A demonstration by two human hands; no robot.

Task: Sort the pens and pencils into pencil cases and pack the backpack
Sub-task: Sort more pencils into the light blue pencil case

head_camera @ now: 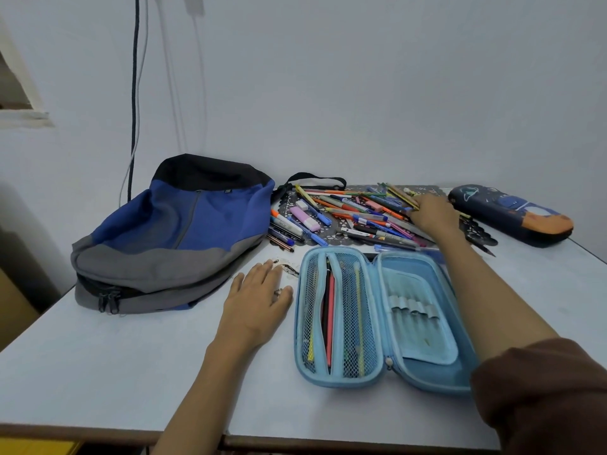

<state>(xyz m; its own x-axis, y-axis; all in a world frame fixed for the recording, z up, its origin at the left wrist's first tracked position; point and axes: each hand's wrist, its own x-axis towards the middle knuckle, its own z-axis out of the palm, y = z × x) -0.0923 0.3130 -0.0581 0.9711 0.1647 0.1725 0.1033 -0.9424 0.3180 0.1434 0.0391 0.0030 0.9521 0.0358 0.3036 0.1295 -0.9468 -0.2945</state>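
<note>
While your left hand lay flat on the white counter, fingers straight and spread and holding nothing, it sat just to the left of the open light-blue pencil case. Your right hand reached past the far right corner of that case, palm down on the heap of pens and pencils. Its fingertips rested among some yellow pencils at the far side of the heap. Whether they had closed on any of them could not be told. A brown sleeve was pushed up that arm, which crossed above the case's right edge.

The light-blue case lay opened flat. Its left half had a mesh pocket holding a few pencils, red, black and yellow among them. Its right half showed a row of elastic loops with nothing in them. The heap of pens, pencils, markers and erasers was spread directly behind the case on a black lace mat. A few strays touched the case's far rim.

A blue, grey and black backpack lay on its side, left of the case and beyond your left hand, its zip pulls facing you. A second, dark pencil case with a printed design lay zipped closed behind and to the right of the blue one, well apart from it.
</note>
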